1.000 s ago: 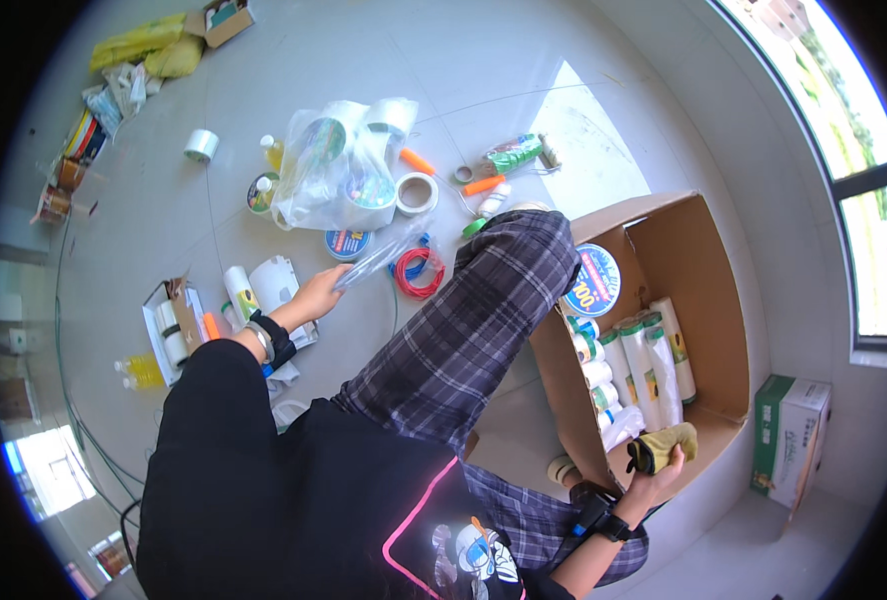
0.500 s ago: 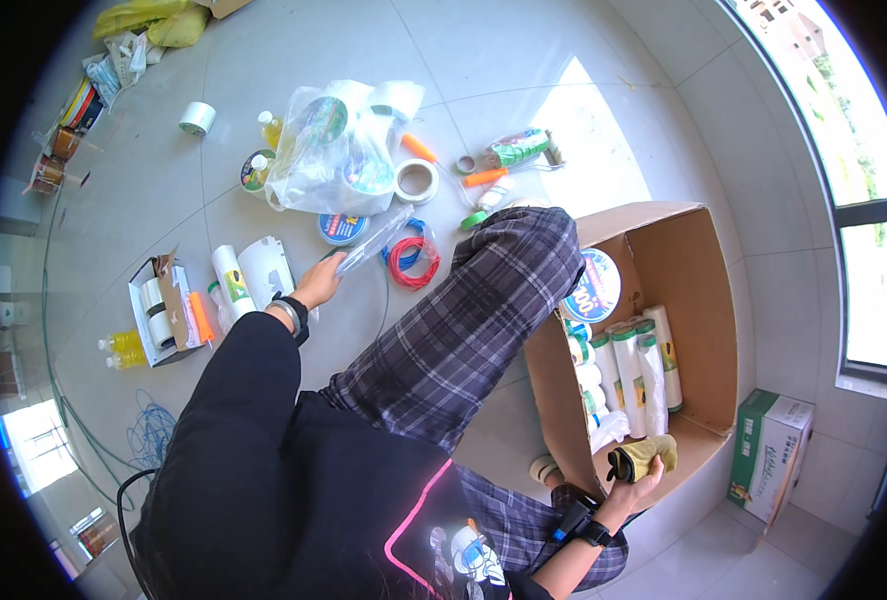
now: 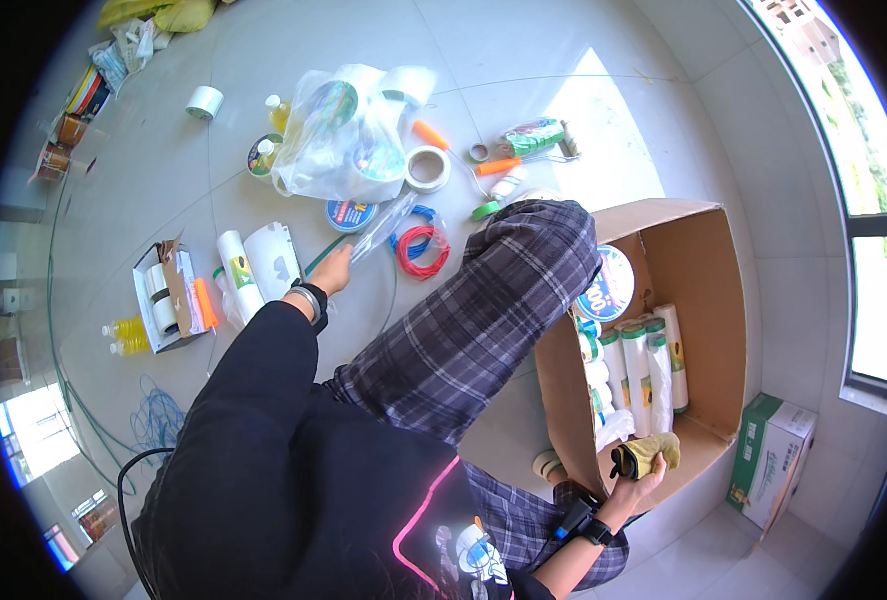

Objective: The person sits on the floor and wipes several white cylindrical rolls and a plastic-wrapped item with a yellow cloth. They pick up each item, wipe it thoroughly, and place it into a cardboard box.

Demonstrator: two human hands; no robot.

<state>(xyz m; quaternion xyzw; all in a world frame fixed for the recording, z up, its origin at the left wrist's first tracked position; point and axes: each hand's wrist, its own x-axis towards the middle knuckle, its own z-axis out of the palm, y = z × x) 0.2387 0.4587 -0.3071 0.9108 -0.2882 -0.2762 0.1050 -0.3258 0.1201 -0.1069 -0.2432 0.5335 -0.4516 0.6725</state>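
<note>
My left hand (image 3: 332, 271) is closed on one end of a long, clear plastic sleeve (image 3: 381, 230) just above the floor; a thin dark-green edge shows beside the fingers. Beyond the sleeve lie a blue-labelled tape roll (image 3: 350, 214) and coils of red wire (image 3: 423, 252) and blue wire (image 3: 412, 238). On the other side, my right hand (image 3: 641, 487) grips a rolled olive-coloured cloth item (image 3: 647, 455) with a black end, over the near edge of a cardboard box (image 3: 703, 330). White film rolls with green ends (image 3: 635, 370) stand inside this box.
A translucent bag of tape rolls (image 3: 313, 150) lies ahead, with orange-handled paint rollers (image 3: 499, 166) to its right. Leftward are white rolls (image 3: 238, 268), a small open box (image 3: 175, 295) and yellow bottles (image 3: 128, 336). A green-white carton (image 3: 771, 460) stands by the wall.
The whole view has shifted slightly, moving the floor items rightward in the picture. My left hand has turned a little with the sleeve, and the green edge shows more. My right hand keeps its hold.
</note>
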